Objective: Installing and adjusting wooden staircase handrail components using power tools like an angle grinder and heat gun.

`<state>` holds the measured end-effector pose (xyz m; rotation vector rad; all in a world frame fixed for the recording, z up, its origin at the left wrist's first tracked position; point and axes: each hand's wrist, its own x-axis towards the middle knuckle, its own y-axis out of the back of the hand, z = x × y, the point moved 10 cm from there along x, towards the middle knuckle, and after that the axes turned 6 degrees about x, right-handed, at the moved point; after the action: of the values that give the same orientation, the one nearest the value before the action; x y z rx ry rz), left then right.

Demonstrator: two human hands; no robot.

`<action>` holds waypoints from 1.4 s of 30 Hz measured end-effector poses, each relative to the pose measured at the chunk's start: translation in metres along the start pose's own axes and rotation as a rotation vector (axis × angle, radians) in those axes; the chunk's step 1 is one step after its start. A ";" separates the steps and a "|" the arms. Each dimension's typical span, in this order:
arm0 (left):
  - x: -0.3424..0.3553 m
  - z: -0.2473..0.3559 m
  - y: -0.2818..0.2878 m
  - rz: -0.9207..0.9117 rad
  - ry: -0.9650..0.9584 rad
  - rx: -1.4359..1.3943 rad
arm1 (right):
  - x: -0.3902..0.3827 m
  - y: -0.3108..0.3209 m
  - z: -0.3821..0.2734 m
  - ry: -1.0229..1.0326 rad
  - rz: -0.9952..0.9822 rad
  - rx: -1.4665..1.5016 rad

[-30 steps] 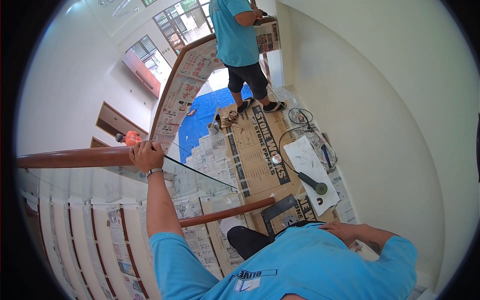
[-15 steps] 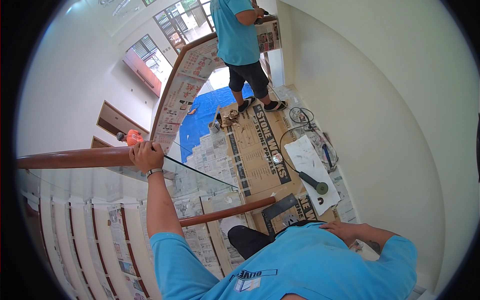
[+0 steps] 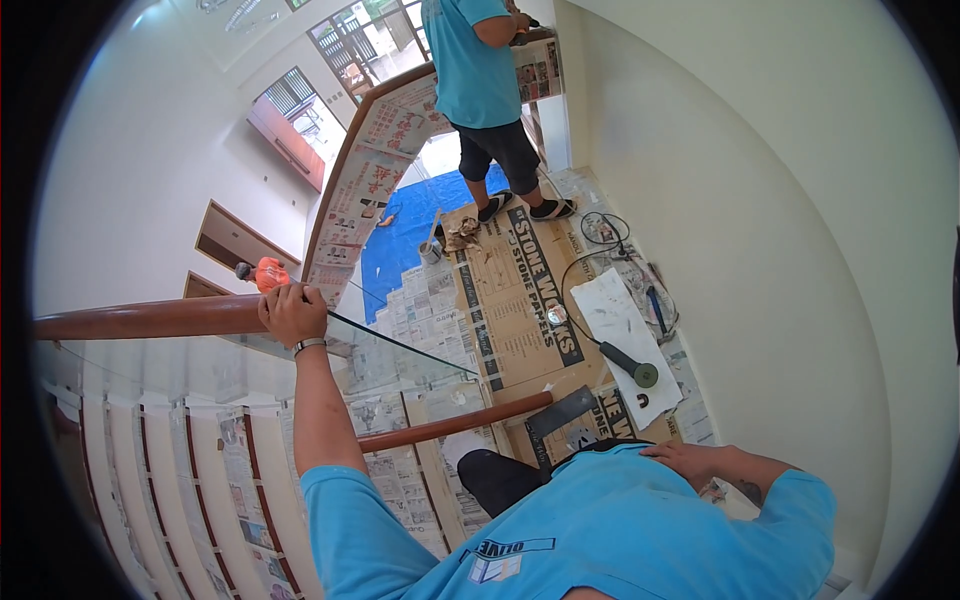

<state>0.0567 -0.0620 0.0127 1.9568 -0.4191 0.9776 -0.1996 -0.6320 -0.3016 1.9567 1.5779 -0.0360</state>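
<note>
Fingers: our left hand [image 3: 293,312] curls over the wooden handrail [image 3: 140,319], closed around its end.
Right hand [image 3: 690,462]: rests on our hip, fingers' state we cannot tell.
Orange tool [image 3: 270,273]: just beyond our left hand.
Small bucket [image 3: 431,250]: on the papered landing, a stick standing in it.

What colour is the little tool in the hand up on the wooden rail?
The small power tool is orange, seen in the head view, gripped by the left hand.

Flattened brown cardboard packaging [image 3: 520,300] with black lettering laid on the landing floor at centre, printed newspaper sheets [image 3: 425,305] spread to its left, further sheets taped along the far curved balustrade [image 3: 385,150]
</note>
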 end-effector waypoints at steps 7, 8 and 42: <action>0.000 -0.001 -0.001 0.007 -0.004 -0.002 | 0.001 -0.001 0.004 0.000 -0.007 -0.003; 0.001 0.000 0.000 0.015 -0.012 0.002 | 0.001 0.000 0.003 0.010 0.005 -0.010; 0.000 0.000 0.001 -0.004 -0.003 -0.022 | 0.000 0.000 0.002 0.005 -0.010 0.006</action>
<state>0.0565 -0.0628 0.0134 1.9384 -0.4257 0.9639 -0.1986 -0.6325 -0.3030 1.9549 1.5923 -0.0398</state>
